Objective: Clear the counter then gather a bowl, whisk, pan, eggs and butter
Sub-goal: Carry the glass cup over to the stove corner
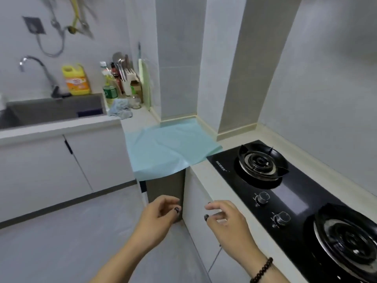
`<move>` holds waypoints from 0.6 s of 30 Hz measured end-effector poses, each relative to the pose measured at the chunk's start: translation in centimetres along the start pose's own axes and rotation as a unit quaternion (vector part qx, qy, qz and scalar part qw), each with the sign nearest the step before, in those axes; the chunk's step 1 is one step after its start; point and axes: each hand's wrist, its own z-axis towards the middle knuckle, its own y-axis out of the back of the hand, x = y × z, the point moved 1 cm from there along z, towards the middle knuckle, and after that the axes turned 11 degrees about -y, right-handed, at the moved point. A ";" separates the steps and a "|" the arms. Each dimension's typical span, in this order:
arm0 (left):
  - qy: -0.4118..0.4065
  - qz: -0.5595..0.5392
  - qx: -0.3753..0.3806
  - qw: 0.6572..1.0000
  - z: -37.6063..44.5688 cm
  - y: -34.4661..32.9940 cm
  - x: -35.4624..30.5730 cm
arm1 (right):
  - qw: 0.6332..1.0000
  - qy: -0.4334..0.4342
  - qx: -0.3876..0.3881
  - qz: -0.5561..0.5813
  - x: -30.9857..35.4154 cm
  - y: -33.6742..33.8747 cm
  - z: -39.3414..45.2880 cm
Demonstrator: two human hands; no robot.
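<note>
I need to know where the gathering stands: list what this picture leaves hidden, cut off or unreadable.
Head view only:
- Cabinet contents: hidden by shut doors.
- Sink floor: cut by the left edge and hidden by the front rim.
- Near burner: cut by the right and bottom edges.
- Bottles in the corner: labels too small and blurred.
- Items hanging on the wall: motion-blurred.
- Bowl, whisk, pan, eggs, butter: none visible.
- Left hand and right hand: loosely curled, holding nothing.
</note>
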 end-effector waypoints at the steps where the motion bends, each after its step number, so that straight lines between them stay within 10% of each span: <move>1: 0.002 0.000 -0.017 1.000 0.2 1.3 0.3 | 1.000 0.010 0.014 -0.006 1.1 -1.1 0.6; 18: 0.112 -0.056 -0.277 0.953 8.2 19.3 7.0 | 0.954 0.123 0.258 -0.087 14.8 -20.9 16.9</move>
